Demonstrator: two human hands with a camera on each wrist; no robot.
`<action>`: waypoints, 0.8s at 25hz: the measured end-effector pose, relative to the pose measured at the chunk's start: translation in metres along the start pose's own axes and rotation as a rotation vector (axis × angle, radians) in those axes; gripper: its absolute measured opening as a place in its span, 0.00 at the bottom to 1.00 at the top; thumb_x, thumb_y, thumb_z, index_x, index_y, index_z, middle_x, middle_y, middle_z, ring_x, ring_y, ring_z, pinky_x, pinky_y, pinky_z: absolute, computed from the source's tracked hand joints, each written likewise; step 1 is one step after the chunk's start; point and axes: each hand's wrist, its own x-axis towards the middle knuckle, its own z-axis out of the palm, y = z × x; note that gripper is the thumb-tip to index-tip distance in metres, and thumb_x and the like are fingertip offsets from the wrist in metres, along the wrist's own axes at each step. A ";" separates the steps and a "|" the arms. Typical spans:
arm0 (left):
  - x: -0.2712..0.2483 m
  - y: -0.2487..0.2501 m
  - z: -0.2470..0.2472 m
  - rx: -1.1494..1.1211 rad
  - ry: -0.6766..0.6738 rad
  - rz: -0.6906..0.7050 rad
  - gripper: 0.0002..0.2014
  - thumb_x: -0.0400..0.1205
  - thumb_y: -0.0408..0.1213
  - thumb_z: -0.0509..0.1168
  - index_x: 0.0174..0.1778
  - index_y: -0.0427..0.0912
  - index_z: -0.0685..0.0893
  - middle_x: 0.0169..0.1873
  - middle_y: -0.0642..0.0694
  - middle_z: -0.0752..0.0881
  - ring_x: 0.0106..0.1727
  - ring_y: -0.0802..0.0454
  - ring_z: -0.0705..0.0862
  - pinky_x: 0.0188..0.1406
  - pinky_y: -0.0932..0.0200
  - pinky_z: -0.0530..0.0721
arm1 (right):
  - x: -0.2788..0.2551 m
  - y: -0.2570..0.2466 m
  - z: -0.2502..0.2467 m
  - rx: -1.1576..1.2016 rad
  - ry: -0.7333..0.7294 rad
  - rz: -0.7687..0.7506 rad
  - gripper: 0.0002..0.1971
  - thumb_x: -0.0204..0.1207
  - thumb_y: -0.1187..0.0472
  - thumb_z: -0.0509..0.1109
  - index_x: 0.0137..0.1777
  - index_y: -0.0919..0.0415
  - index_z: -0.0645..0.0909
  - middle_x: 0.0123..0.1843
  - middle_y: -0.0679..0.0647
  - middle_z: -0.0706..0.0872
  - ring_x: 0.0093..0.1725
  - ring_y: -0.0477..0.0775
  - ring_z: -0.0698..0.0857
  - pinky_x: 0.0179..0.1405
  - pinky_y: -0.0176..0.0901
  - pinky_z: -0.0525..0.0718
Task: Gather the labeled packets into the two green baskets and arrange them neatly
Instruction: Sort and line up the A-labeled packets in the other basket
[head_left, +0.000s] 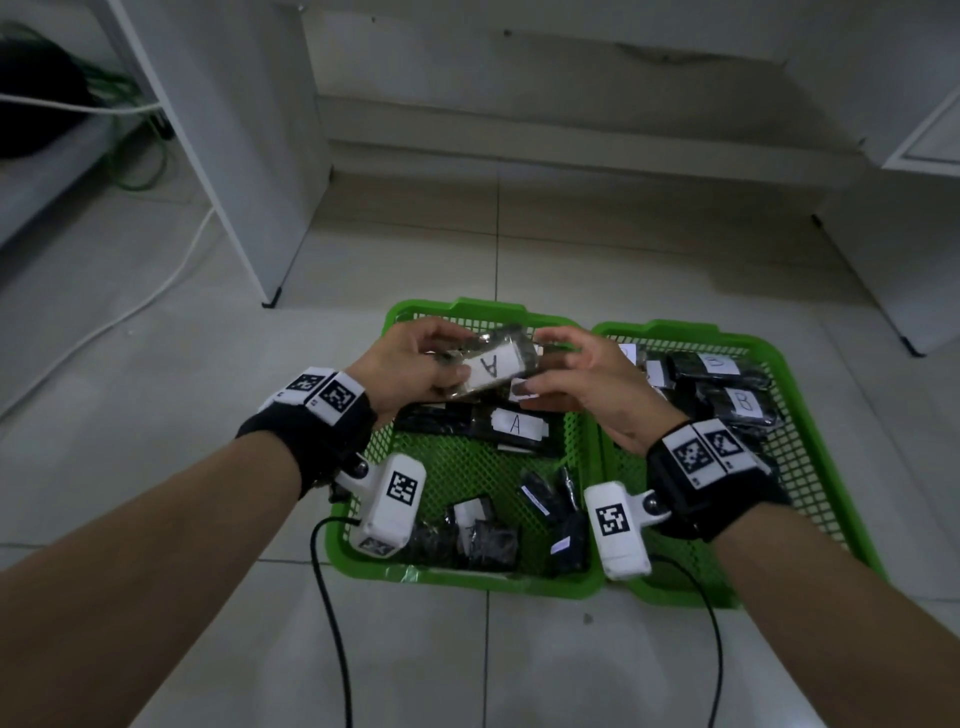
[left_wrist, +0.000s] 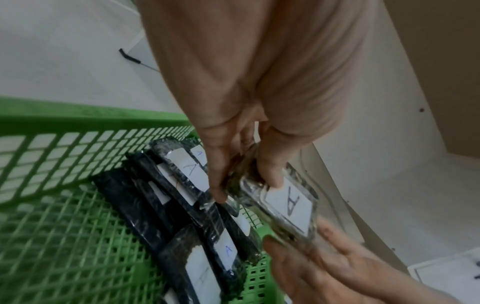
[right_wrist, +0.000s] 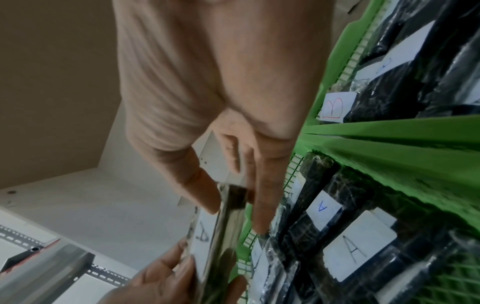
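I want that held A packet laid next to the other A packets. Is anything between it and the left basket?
Nothing visible. Both the left hand and right hand hold the A packet above the left basket, over its far row of A packets.

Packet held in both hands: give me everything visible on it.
The held packet is a flat dark pack in glossy clear wrap, with a white label hand-marked "A". It is lifted above the far end of the left basket, touching no other packet. The left hand pinches one end and the right hand the other. Its contents can't be made out.
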 end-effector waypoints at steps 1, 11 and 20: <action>0.000 0.002 0.004 -0.081 0.016 -0.020 0.21 0.79 0.18 0.68 0.67 0.35 0.78 0.60 0.39 0.85 0.54 0.42 0.88 0.51 0.48 0.91 | 0.000 -0.003 0.004 0.038 0.012 0.034 0.26 0.72 0.74 0.80 0.70 0.65 0.79 0.55 0.61 0.93 0.54 0.63 0.93 0.60 0.60 0.90; 0.001 0.016 -0.010 0.152 -0.099 0.083 0.21 0.67 0.23 0.78 0.54 0.39 0.83 0.58 0.33 0.87 0.54 0.37 0.89 0.58 0.41 0.87 | 0.010 -0.022 0.038 -0.145 0.072 -0.028 0.27 0.64 0.59 0.88 0.64 0.59 0.87 0.54 0.55 0.93 0.52 0.58 0.93 0.50 0.62 0.93; 0.005 -0.039 -0.072 1.003 0.178 0.105 0.22 0.73 0.29 0.71 0.63 0.48 0.83 0.67 0.45 0.81 0.65 0.47 0.81 0.57 0.62 0.77 | 0.015 0.018 0.106 -1.306 -0.138 -0.280 0.23 0.65 0.59 0.87 0.58 0.57 0.84 0.52 0.51 0.86 0.53 0.52 0.82 0.49 0.41 0.82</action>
